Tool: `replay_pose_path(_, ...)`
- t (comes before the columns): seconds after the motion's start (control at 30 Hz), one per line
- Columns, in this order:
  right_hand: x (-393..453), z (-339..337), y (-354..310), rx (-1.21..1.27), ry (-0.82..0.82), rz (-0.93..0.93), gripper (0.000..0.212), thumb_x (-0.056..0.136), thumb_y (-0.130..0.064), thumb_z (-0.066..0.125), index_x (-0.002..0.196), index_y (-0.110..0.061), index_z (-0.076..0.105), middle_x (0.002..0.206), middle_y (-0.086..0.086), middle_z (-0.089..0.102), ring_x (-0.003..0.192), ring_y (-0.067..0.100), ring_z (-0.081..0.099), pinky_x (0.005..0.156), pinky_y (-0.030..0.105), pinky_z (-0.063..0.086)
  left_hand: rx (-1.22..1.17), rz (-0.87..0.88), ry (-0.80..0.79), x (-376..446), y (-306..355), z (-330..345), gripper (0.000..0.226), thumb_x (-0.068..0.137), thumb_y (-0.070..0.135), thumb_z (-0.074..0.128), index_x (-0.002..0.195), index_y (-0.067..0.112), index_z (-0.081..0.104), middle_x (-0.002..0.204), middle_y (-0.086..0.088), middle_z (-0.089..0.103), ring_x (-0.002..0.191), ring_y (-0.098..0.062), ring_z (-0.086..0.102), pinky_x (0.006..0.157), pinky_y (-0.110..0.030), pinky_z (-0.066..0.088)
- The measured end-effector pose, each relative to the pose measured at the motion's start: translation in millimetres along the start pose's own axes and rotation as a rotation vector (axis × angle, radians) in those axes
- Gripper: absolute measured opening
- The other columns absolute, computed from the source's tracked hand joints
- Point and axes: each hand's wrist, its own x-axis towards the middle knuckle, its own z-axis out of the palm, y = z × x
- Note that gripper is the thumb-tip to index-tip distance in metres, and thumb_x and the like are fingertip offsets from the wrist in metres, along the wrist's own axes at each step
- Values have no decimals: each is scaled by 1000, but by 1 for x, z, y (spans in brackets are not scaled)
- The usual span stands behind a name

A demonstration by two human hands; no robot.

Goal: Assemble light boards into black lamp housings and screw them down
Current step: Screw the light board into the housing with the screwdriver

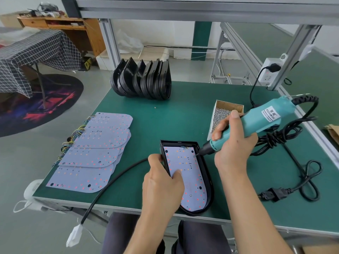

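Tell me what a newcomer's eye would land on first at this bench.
First, the teal electric screwdriver gripped in the right hand, its tip down on the light board seated in the black lamp housing at the near edge, with the left hand steadying it. Then the fanned pile of spare light boards at left, and the row of empty black housings standing at the far edge.
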Motion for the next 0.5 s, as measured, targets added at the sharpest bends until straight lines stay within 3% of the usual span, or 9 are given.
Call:
replay_pose_path(0.13, 1, 0, 1, -10, 15, 5, 27, 90, -33, 68, 69, -23, 56, 57, 5, 51, 46, 24, 39, 62, 46, 35, 0, -7, -3, -1, 0, 0, 31, 92, 24, 63, 106, 34, 37, 82, 10, 69, 70, -11, 68, 60, -19, 44)
replay_pose_path(0.27, 1, 0, 1, -25, 11, 7, 30, 90, -33, 67, 65, -24, 55, 56, 5, 50, 45, 24, 39, 61, 45, 35, -7, 5, 10, -1, 1, 0, 31, 92, 24, 64, 106, 33, 39, 81, 11, 68, 71, -8, 65, 63, -18, 46)
replay_pose_path(0.4, -1, 1, 1, -38, -10, -10, 27, 89, -33, 68, 66, -26, 55, 56, 4, 52, 45, 24, 40, 57, 40, 35, -19, 2, 3, -1, 3, 0, 31, 91, 23, 64, 108, 32, 40, 87, 12, 69, 77, -14, 68, 69, -32, 51)
replay_pose_path(0.5, -1, 2, 2, -33, -23, -16, 26, 90, -31, 68, 66, -29, 57, 57, 4, 52, 45, 23, 40, 56, 37, 35, -25, -9, 3, -1, 3, 0, 30, 92, 23, 64, 107, 32, 40, 85, 11, 69, 75, -16, 69, 69, -33, 52)
